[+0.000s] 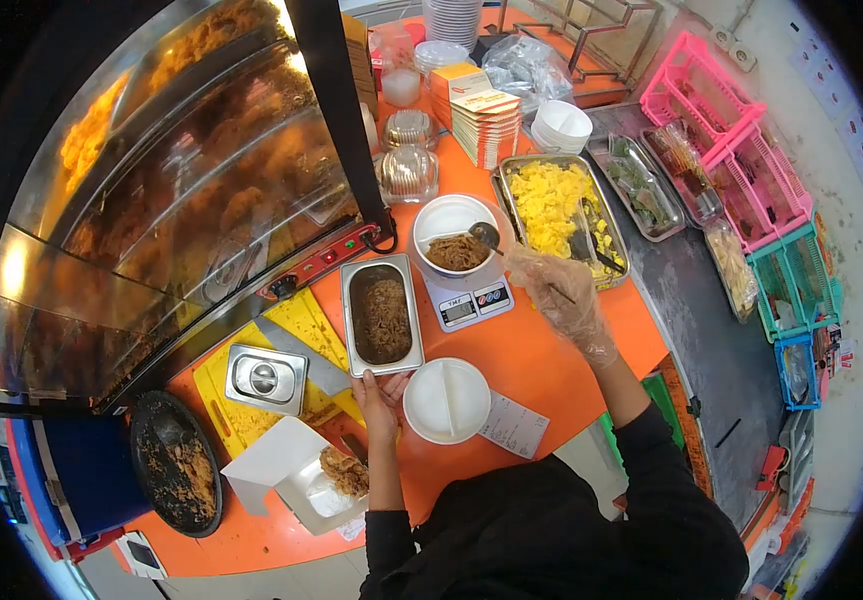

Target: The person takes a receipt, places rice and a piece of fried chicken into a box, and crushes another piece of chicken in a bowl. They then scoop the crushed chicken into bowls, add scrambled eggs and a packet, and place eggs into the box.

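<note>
My left hand (378,398) grips the near edge of a steel food pan (354,345) that holds shredded brown meat (388,318) in sauce. In a clear plastic glove, my right hand (558,292) is closed around the handle of a ladle (485,235). Its dark bowl end sits over a white bowl (439,212), at the right side of a portion of the same brown meat. That bowl rests on a digital kitchen scale (472,306). Close to my left hand lies a white divided lid or dish (446,400).
Scrambled egg fills a steel tray (562,205) behind my right hand. A heated display case (202,180) stands at left. Nearby are a lidded steel container (266,379), a knife (302,355), a paper box (292,465) with fried food, a black pan (177,465) and a receipt (514,424).
</note>
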Demonstrator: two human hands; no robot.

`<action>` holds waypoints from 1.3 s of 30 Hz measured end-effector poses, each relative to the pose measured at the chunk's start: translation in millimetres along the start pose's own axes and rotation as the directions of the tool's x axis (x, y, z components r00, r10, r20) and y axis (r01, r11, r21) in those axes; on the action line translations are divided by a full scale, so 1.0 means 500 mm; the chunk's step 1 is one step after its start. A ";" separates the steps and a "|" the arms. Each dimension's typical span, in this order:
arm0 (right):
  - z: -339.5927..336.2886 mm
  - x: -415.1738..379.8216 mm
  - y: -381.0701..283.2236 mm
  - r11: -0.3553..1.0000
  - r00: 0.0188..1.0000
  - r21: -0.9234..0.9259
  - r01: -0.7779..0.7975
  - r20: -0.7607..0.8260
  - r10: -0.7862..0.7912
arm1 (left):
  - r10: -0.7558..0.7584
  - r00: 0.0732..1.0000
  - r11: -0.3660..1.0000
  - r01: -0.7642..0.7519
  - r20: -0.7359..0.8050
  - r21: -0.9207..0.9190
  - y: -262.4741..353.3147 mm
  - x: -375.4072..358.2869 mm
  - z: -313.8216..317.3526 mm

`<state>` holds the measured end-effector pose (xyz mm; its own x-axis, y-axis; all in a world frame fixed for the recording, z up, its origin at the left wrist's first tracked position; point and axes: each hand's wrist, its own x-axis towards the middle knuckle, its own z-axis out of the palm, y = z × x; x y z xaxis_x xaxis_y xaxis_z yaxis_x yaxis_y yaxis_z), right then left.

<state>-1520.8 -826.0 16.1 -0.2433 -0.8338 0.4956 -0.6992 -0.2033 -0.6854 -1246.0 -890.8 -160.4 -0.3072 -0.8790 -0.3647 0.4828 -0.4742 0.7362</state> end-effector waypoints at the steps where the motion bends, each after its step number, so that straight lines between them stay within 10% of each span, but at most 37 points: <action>1: -0.001 -0.003 0.005 0.999 0.997 -0.007 0.047 -0.056 -0.047 | 0.003 1.000 1.000 -0.003 0.002 -0.001 0.002 -0.002 0.001; 3: 0.004 0.000 0.015 0.995 0.989 -0.017 0.097 -0.110 -0.098 | -0.010 1.000 1.000 0.010 0.004 -0.009 0.000 -0.001 -0.001; 5: 0.021 0.008 0.025 0.848 0.704 0.389 -0.360 -0.483 0.521 | -0.024 1.000 1.000 0.024 0.004 -0.016 0.001 -0.002 -0.001; 9: 0.011 0.017 0.078 0.359 0.345 0.927 -0.106 -0.304 0.888 | -0.016 1.000 1.000 0.016 -0.003 -0.002 0.001 -0.002 0.001; 13: 0.044 0.008 0.056 0.210 0.423 0.967 -0.145 -0.131 0.897 | -0.008 1.000 1.000 0.008 0.000 0.013 0.001 -0.001 0.000; 20: 0.234 -0.079 -0.031 0.444 0.776 0.751 -0.490 0.144 0.614 | -0.024 0.999 1.000 0.024 -0.025 -0.005 -0.002 0.000 -0.004; 22: 0.262 -0.087 -0.034 0.999 0.997 0.050 0.019 0.074 -0.022 | 0.003 0.999 1.000 -0.004 -0.033 -0.017 0.000 -0.005 0.004; 25: 0.205 -0.082 0.031 0.981 0.973 0.115 0.157 0.149 -0.174 | 0.096 0.992 0.987 -0.105 -0.083 -0.121 -0.018 -0.003 0.013; 27: 0.151 -0.035 0.063 0.921 0.909 -0.139 -0.364 0.162 0.384 | 0.069 0.991 0.992 -0.080 -0.112 -0.102 -0.014 -0.008 0.019; 29: 0.103 0.051 0.064 0.719 0.711 -0.018 -0.695 -0.168 0.683 | 0.086 0.989 0.992 -0.096 -0.122 -0.080 -0.017 -0.015 0.019; 32: 0.140 0.034 0.331 0.840 0.835 0.125 -0.528 -0.102 0.540 | 0.091 0.990 0.994 -0.096 -0.106 -0.047 -0.017 -0.012 0.009; 34: 0.163 0.046 0.439 0.994 0.971 -0.107 -0.024 0.234 0.049 | 0.129 0.987 0.991 -0.131 -0.091 -0.009 -0.006 -0.021 0.006; 39: 0.185 0.056 0.368 0.888 0.888 -0.032 -0.458 0.034 0.459 | 0.168 0.959 0.951 -0.096 -0.230 0.293 0.031 -0.142 0.015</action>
<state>-1593.9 -934.2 -145.5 -0.5143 -0.8508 0.1076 -0.5313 0.2176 -0.8188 -1222.9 -835.4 -119.0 -0.0247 -0.9336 -0.3574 0.2480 -0.3521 0.9025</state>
